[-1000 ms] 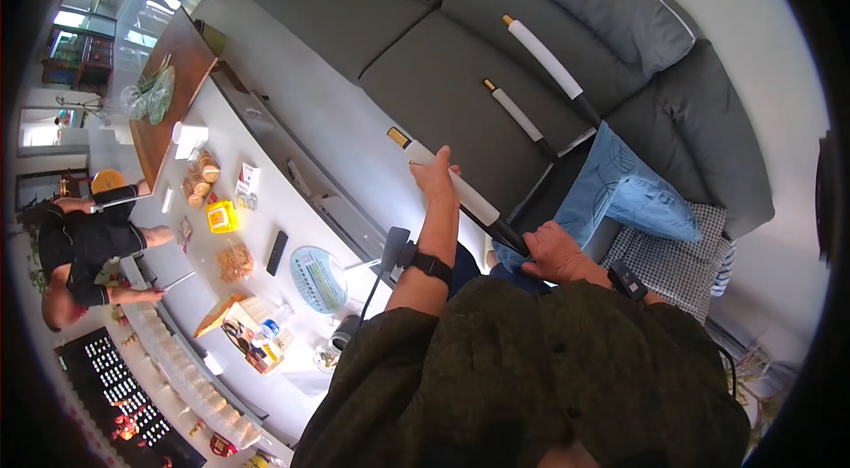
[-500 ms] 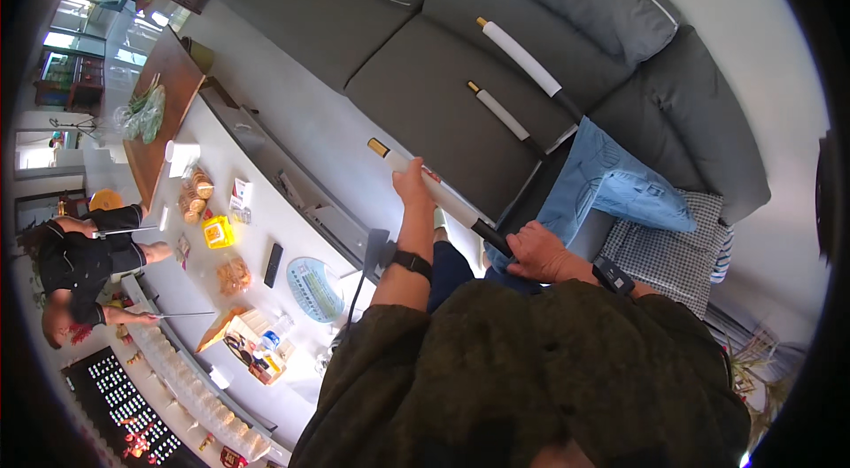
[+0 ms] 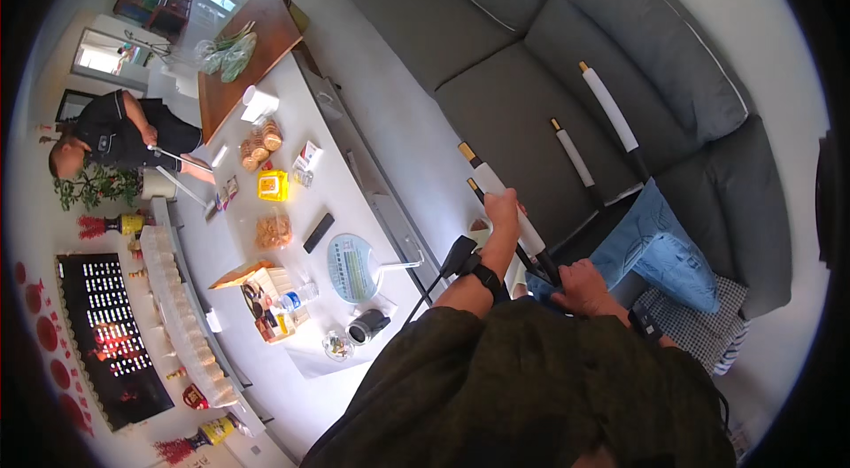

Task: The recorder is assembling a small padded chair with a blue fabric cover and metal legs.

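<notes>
My left hand [image 3: 502, 213] is wrapped around the white sleeve [image 3: 531, 242] of a long black leg with a gold tip. My right hand [image 3: 586, 287] is closed around the black lower end of that leg. Beside it a thinner black leg [image 3: 478, 191] with a gold tip shows partly. Two more white-sleeved legs, a long one [image 3: 611, 109] and a shorter one [image 3: 575, 154], stick up over the sofa. They look like legs of one overturned piece of furniture, its body mostly hidden. Blue denim cloth [image 3: 668, 260] lies close to my right hand.
The grey sofa [image 3: 482, 105] runs along the far side. On the white table [image 3: 328, 202] at left are a yellow packet [image 3: 274, 185], cookies [image 3: 261, 146], a remote [image 3: 319, 232], a round fan-shaped sheet [image 3: 352, 268] and a cardboard box [image 3: 266, 300]. Another person [image 3: 115, 131] stands beyond it holding a pole.
My view has turned, so the sofa and table sit further right. Both hands still grip the leg, now at a steeper angle in view. The other person has changed pose, with hands together.
</notes>
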A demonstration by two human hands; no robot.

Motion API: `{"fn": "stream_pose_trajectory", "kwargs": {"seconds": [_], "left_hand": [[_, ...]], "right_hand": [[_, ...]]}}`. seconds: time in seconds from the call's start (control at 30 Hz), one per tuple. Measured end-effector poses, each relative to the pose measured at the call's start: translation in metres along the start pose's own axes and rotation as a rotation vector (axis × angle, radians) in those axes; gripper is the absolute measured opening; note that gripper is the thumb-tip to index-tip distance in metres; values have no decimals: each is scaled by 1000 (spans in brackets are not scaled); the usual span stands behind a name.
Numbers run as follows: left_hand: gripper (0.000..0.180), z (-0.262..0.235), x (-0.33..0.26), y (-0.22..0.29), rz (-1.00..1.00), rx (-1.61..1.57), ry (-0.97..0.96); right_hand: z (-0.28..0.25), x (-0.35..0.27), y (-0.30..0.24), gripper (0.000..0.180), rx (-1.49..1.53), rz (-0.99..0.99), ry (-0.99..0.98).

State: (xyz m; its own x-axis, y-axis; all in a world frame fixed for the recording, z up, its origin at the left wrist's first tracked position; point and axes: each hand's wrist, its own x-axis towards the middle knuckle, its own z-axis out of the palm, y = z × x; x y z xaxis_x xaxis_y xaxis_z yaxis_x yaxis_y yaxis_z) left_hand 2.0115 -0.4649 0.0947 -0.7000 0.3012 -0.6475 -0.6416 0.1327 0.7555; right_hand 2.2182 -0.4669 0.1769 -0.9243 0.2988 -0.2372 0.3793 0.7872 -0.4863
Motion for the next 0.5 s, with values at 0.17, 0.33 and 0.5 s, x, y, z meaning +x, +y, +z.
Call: {"fn": "stream_pose_trajectory", "kwargs": {"seconds": [0.17,0.33,0.5], "left_hand": [[16,-5,-9,9,-46,-61,-173],[26,-16,-14,-8,12,0,-212],[39,-23,-28,-44,-53,5,-239]], "right_hand": [[1,-1,3,39,-70,-49,18],[-1,-2,4,43,-63,-68,11],[-6,-6,9,49,-14,-101,-6]]}}
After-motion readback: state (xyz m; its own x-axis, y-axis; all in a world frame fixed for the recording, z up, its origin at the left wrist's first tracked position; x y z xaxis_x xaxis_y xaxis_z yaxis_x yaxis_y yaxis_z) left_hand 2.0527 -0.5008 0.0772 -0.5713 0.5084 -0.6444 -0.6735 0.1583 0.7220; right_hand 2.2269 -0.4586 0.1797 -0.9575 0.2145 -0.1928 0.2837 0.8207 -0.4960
